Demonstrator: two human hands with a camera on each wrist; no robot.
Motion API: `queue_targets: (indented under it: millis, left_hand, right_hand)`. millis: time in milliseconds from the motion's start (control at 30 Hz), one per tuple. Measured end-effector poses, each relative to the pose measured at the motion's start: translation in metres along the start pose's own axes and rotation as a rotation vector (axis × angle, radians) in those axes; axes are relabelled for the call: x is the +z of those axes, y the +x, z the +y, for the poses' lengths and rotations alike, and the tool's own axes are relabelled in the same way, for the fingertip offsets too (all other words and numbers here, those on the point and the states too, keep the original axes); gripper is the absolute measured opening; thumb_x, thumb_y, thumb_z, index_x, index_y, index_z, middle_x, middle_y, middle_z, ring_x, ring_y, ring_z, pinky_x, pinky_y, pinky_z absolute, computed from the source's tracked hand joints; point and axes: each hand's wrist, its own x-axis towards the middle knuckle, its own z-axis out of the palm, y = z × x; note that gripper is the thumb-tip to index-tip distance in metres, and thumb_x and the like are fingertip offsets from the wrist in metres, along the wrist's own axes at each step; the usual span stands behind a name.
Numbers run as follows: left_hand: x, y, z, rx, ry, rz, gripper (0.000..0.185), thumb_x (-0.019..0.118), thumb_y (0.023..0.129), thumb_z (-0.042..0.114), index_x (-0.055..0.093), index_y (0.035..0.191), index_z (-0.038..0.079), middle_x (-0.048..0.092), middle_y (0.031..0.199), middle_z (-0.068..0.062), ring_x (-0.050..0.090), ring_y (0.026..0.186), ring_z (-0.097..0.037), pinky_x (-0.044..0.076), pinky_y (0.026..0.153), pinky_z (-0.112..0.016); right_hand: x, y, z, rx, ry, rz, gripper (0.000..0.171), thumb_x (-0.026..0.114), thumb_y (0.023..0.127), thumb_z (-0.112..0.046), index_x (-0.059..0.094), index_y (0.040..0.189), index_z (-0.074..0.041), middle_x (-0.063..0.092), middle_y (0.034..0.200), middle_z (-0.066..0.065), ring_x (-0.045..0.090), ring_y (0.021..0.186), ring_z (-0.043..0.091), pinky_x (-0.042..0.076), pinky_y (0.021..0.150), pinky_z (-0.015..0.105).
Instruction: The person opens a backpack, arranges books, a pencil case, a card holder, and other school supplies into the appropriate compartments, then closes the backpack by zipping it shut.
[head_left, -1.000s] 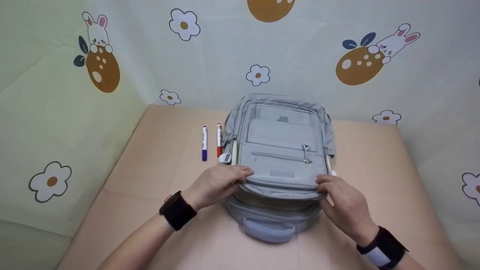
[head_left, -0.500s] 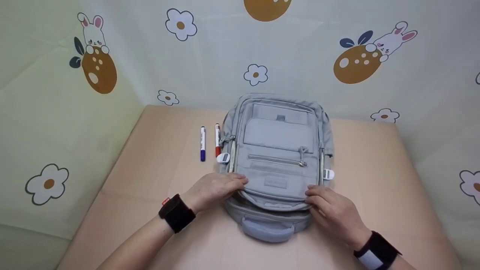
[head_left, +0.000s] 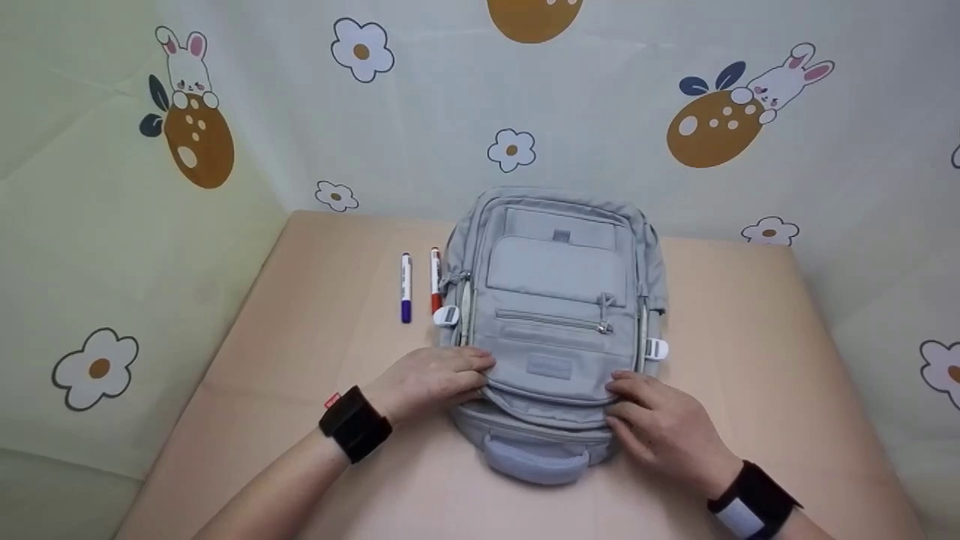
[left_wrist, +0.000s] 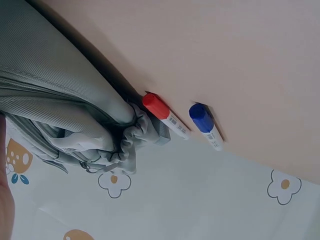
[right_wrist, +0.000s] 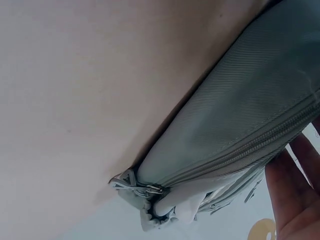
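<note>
The grey backpack point(head_left: 559, 315) lies flat at frame centre on the table point(head_left: 315, 352), handle point(head_left: 536, 461) toward the lower edge. The left hand point(head_left: 431, 379) rests on its lower-left edge, fingers curled over the flap rim. The right hand point(head_left: 660, 431) grips the lower-right edge of the same flap, fingers bent on the fabric. Left of the backpack lie a blue marker point(head_left: 406, 289) and a red marker point(head_left: 435, 281), parallel, the red one just beside the backpack.

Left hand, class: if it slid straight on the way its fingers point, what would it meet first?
The left hand points rightward across the grey backpack, so it would likely meet the right hand first, though depth is unclear.
</note>
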Motion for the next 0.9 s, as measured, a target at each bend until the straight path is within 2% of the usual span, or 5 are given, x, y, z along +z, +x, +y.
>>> queue_targets:
  millis: [67, 333, 633, 733, 900]
  left_hand:
    - [0.002, 0.001, -0.001, 0.065, 0.18, 0.076, 0.019, 0.062, 0.102, 0.021, 0.07, 0.117, 0.012, 0.062, 0.141, -0.006, 0.055, 0.133, -0.017, 0.039, 0.112, -0.027]
    - [0.006, 0.002, 0.001, 0.006, 0.142, 0.114, 0.018, 0.065, 0.097, 0.013, 0.07, 0.115, 0.011, 0.064, 0.137, -0.007, 0.059, 0.127, -0.02, 0.045, 0.106, -0.029]
    - [0.002, 0.007, 0.003, -0.023, 0.007, 0.239, 0.018, 0.077, 0.091, 0.014, 0.074, 0.109, 0.012, 0.069, 0.123, -0.003, 0.065, 0.115, -0.017, 0.051, 0.099, -0.028]
    - [-0.009, 0.014, -0.002, -0.079, -0.03, 0.322, 0.018, 0.076, 0.092, 0.011, 0.075, 0.11, 0.01, 0.072, 0.117, -0.004, 0.068, 0.11, -0.018, 0.053, 0.096, -0.03]
    - [-0.031, 0.031, -0.023, -0.322, -0.024, 0.376, 0.022, 0.073, 0.094, 0.009, 0.074, 0.116, 0.007, 0.074, 0.116, -0.006, 0.069, 0.109, -0.023, 0.054, 0.096, -0.035]
  right_hand:
    - [0.001, 0.002, -0.001, 0.009, 0.001, 0.001, 0.014, 0.068, 0.089, -0.019, 0.077, 0.093, -0.01, 0.07, 0.117, 0.006, 0.067, 0.112, 0.027, 0.054, 0.089, 0.041]
    - [0.005, 0.015, -0.001, 0.063, 0.022, -0.013, 0.022, 0.083, 0.072, -0.005, 0.069, 0.087, -0.013, 0.066, 0.104, 0.0, 0.062, 0.095, 0.02, 0.05, 0.082, 0.035]
    - [0.004, 0.029, -0.003, 0.096, -0.081, -0.161, 0.027, 0.084, 0.074, -0.013, 0.062, 0.09, -0.015, 0.057, 0.095, -0.002, 0.053, 0.087, 0.021, 0.046, 0.074, 0.038]
    - [0.003, 0.031, -0.004, 0.087, -0.104, -0.166, 0.028, 0.084, 0.073, -0.012, 0.06, 0.088, -0.015, 0.055, 0.092, -0.001, 0.051, 0.084, 0.021, 0.045, 0.071, 0.038]
    - [-0.003, 0.038, -0.007, 0.099, -0.126, -0.213, 0.03, 0.086, 0.074, -0.015, 0.059, 0.087, -0.014, 0.054, 0.088, -0.001, 0.05, 0.08, 0.02, 0.045, 0.068, 0.037]
